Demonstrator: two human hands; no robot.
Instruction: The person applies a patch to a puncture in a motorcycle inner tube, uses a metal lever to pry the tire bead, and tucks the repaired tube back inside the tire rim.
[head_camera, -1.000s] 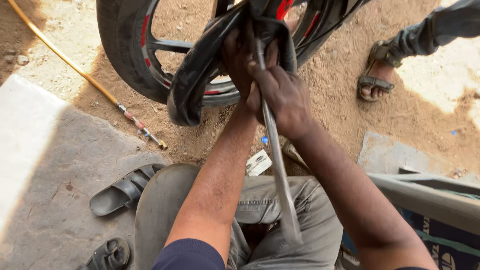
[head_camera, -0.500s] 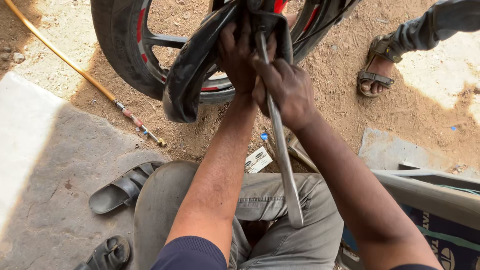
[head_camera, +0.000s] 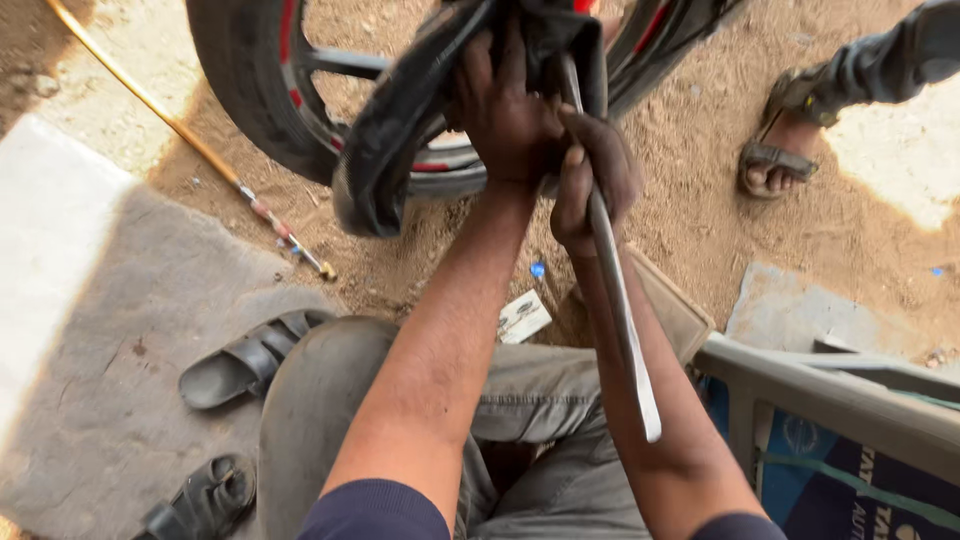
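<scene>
Against the wheel (head_camera: 260, 90), the black inner tube (head_camera: 400, 150) hangs lower than before, your left hand (head_camera: 505, 115) clenched on it; your right hand (head_camera: 590, 175), just beside, has slid down, gripping the metal lever (head_camera: 620, 310).

— What lies left of the hands?
— A yellow hose (head_camera: 190, 140) across the dirt, and two black sandals (head_camera: 245, 360) on the grey slab (head_camera: 90, 330).
— And right?
— Another person's sandalled foot (head_camera: 775, 150); lower down, a grey plastic frame (head_camera: 840, 390).
</scene>
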